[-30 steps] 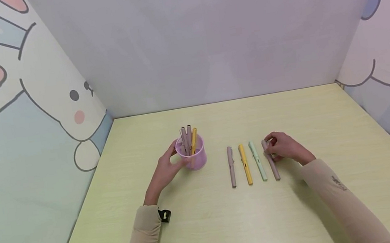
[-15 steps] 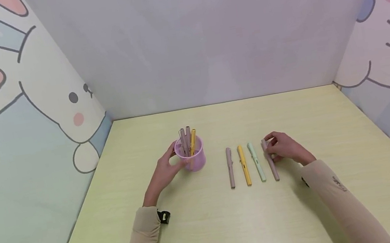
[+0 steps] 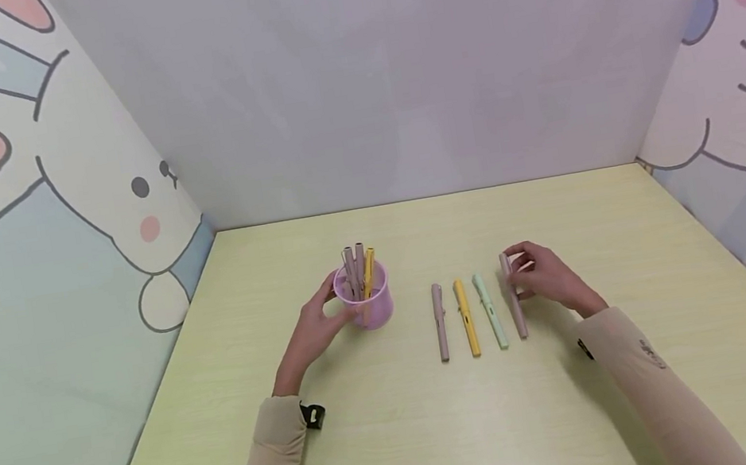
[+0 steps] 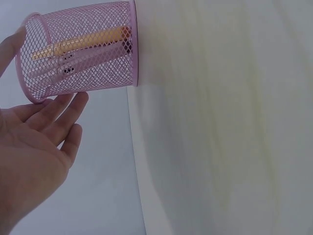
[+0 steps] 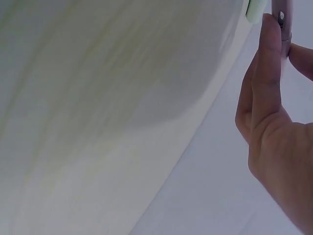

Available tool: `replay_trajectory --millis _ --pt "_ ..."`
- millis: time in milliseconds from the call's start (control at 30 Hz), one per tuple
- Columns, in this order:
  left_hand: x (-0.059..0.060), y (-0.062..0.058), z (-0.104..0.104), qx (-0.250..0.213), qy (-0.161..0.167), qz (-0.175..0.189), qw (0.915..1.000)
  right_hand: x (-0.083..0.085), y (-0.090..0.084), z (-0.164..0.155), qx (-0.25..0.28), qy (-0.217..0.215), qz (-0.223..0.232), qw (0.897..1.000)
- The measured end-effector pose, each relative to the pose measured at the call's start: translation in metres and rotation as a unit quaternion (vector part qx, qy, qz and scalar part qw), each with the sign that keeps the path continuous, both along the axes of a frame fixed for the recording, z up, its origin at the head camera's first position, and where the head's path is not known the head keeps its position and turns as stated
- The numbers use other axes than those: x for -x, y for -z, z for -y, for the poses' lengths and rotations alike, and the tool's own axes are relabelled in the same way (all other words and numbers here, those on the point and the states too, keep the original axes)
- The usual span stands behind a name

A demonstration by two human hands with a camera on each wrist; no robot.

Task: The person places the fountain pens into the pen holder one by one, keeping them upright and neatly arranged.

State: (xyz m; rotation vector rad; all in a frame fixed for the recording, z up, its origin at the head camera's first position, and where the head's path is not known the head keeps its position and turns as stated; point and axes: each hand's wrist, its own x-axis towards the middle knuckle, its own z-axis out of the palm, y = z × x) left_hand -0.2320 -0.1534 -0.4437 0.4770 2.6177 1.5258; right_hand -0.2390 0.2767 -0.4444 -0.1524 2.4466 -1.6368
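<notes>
Right now the right hand (image 3: 545,281) pinches the upper end of a mauve pen (image 3: 513,298) between thumb and fingertips (image 5: 270,58). From that pinch the pen's long axis runs toward six o'clock, its lower end near or on the table (image 3: 445,423); which, I cannot tell. At its nine o'clock lie a green pen (image 3: 489,311), a yellow pen (image 3: 466,317) and another mauve one (image 3: 440,322), all parallel. Farther toward nine o'clock, the left hand (image 3: 314,330) steadies the pink mesh cup (image 3: 365,304), fingers relaxed against its wall.
</notes>
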Motion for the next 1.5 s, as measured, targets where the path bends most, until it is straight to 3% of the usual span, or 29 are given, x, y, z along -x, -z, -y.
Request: replay_trajectory --millis 567,867,1500 --pt "0.003 0.004 0.001 -0.008 0.002 -0.009 0.9999 0.002 -0.009 0.013 0.044 0.016 -0.088 0.995" --pt "0.003 0.005 0.001 -0.008 0.001 -0.013 0.9999 0.005 -0.01 0.019 0.085 0.029 -0.154 0.984" --pt "0.003 0.005 0.001 -0.005 -0.002 -0.006 1.0 0.015 -0.01 0.045 0.154 0.017 -0.209 0.965"
